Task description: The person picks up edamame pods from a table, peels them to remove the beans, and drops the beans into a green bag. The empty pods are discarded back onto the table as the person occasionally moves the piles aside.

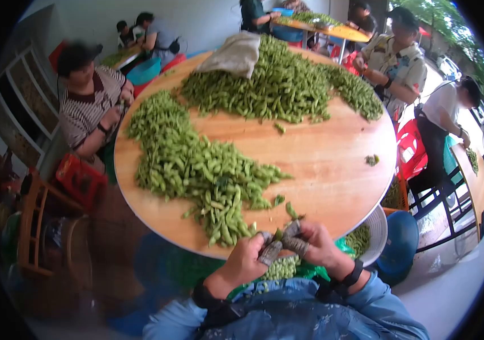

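Both my hands meet at the near edge of the round wooden table (321, 153). Grey coverings wrap several of my fingertips. My left hand (247, 253) and my right hand (316, 242) pinch a green soybean pod (277, 236) between them; only a small part of it shows. Just beyond my fingers lies a loose pod (291, 211). To the left spreads a long pile of green pods (196, 170), reaching close to my left hand. Beneath my hands, shelled beans (281, 268) lie in a container that has green plastic about it.
A larger pod heap (276, 85) stands at the back, partly under a beige cloth sack (233, 55). A white basket (379, 232) of pods and a blue tub (399, 241) stand at right. Several people work around, one person (92, 96) at left, another (397, 62) at right.
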A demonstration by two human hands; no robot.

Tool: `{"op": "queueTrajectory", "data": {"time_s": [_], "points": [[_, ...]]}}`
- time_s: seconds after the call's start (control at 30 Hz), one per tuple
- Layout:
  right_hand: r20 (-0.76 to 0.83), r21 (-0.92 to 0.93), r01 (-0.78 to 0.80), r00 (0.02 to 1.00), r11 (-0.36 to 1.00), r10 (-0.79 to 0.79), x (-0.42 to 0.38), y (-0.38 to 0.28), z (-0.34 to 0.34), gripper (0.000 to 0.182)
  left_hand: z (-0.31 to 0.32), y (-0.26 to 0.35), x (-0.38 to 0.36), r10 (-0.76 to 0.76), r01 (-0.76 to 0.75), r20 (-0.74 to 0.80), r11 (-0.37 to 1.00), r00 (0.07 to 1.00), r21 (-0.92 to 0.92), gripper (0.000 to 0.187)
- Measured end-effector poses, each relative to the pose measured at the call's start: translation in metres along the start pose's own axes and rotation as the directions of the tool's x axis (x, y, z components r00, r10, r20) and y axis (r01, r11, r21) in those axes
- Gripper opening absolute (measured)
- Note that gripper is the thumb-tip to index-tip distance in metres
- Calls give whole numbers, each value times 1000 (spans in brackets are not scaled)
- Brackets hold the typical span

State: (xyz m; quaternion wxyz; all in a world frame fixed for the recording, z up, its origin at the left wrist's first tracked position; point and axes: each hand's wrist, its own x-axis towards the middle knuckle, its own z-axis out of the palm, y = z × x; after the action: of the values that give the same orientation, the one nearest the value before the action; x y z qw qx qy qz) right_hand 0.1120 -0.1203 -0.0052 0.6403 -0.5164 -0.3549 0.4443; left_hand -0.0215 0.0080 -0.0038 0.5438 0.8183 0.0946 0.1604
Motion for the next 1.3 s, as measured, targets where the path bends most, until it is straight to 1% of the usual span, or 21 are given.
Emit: {"op": "queueTrajectory", "data": {"time_s": [0.03,0.1,0.13,0.23,0.27,0.3,0.37,0.47,0.73,0.77,0.8,0.83,0.87,0.9,0.97,1.03,1.1,1.13,1.17,1.23,1.3], "points": [[26,73,-17,1000,997,15,-3,-1,-1,13,6,-6,-2,55,-55,-31,998,998,13,14],[106,21,27,994,999,-29,-9,-11,0,14,5,-5,-5,12,-10,44,999,999,-46,12],[98,-128,31,995,991,-18,-12,-5,-6,15,8,-6,-5,78,-78,17,997,997,-9,13],[29,-93,-39,999,995,42,-21,-9,-4,14,17,-2,-5,160,-158,-16,984,987,88,13],[3,-97,-79,997,992,80,-24,-9,-6,12,16,5,-6,18,-18,65,1000,998,-1,14],[3,-94,-83,997,992,83,-27,-10,-7,12,18,4,-7,13,-13,66,1000,998,-1,14],[65,-357,11,998,934,13,-32,-12,-10,10,24,3,-8,52,-65,110,991,993,116,15],[83,-519,114,993,847,-83,-38,-9,-11,12,34,-1,-9,27,-51,137,984,990,173,15],[-7,-547,38,999,836,-49,-57,-7,-21,16,43,-3,-8,16,-55,181,975,983,215,11],[-35,-563,26,998,826,-55,-62,-5,-28,16,41,-4,-8,90,-153,257,959,962,237,10],[-34,-665,-10,999,746,-18,-66,-17,-39,14,38,-5,-8,161,-251,334,936,929,248,10],[-42,-779,-51,999,625,29,-73,-22,-55,14,32,-3,-7,160,-252,337,935,928,250,10],[-180,-723,-202,978,660,103,-83,-19,-73,17,24,2,-3,175,-247,286,939,942,240,11],[-307,-759,-304,947,576,96,-88,-28,-80,20,16,4,3,189,-243,237,943,953,228,13],[-397,-870,-388,917,304,35,-98,-34,-100,25,1,2,21,164,-152,-1,918,986,365,17],[-426,-864,-409,905,293,4,-103,-38,-104,20,-14,-4,46,10,76,-182,884,983,461,17],[-462,-630,-328,887,704,0,-102,-28,-99,15,-25,-14,70,18,103,-170,729,985,677,21],[-462,-616,-359,886,702,47,-95,-38,-87,12,-26,-17,79,-13,129,-164,678,986,724,16],[-392,-659,-279,920,699,-3,-93,-32,-86,14,-27,-22,84,6,117,-164,674,987,729,16],[-351,-572,-195,936,797,-23,-82,-28,-74,14,-27,-27,89,-62,125,-110,636,992,762,9],[-270,-610,-93,958,787,-96,-69,-26,-63,16,-28,-23,88,-62,128,-115,649,991,750,6]]}}
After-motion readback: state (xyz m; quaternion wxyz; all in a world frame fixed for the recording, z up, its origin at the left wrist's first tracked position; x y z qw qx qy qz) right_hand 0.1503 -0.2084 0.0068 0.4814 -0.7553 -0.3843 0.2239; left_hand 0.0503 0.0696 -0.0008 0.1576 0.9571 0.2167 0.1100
